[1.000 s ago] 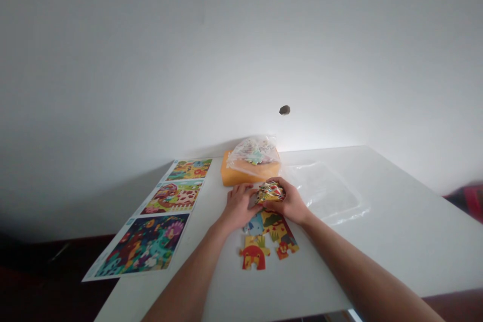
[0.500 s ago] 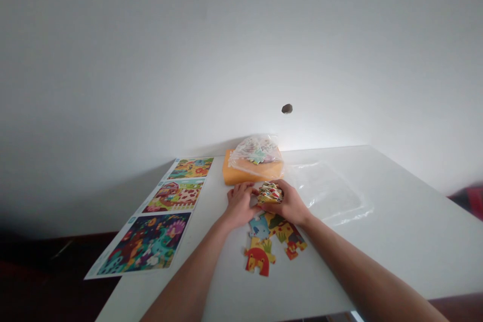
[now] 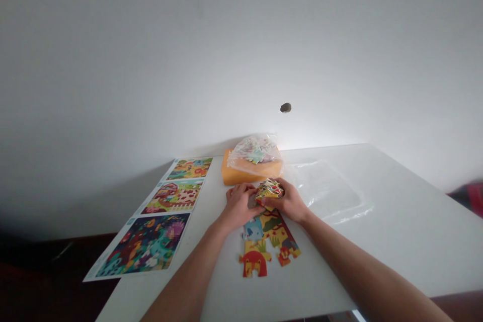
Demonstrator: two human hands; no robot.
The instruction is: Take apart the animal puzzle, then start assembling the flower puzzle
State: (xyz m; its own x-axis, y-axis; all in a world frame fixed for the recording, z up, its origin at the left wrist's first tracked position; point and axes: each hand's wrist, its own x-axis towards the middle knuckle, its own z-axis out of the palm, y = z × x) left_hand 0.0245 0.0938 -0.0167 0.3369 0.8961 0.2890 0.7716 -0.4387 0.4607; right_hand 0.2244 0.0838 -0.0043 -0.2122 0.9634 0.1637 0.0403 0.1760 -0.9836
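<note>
Legible text: none, as the white lettering on the orange box and the small blue tags along the picture sheet's left side are too blurred to read.

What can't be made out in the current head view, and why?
All in the head view:
Most faces in the piece stack: overlapped by other pieces.
Far edge of the joined pieces: hidden by the stack and right hand.
Bagged pieces: blurred behind plastic.
Lettering on the orange box: too small.
Red object: cut off by right edge.
</note>
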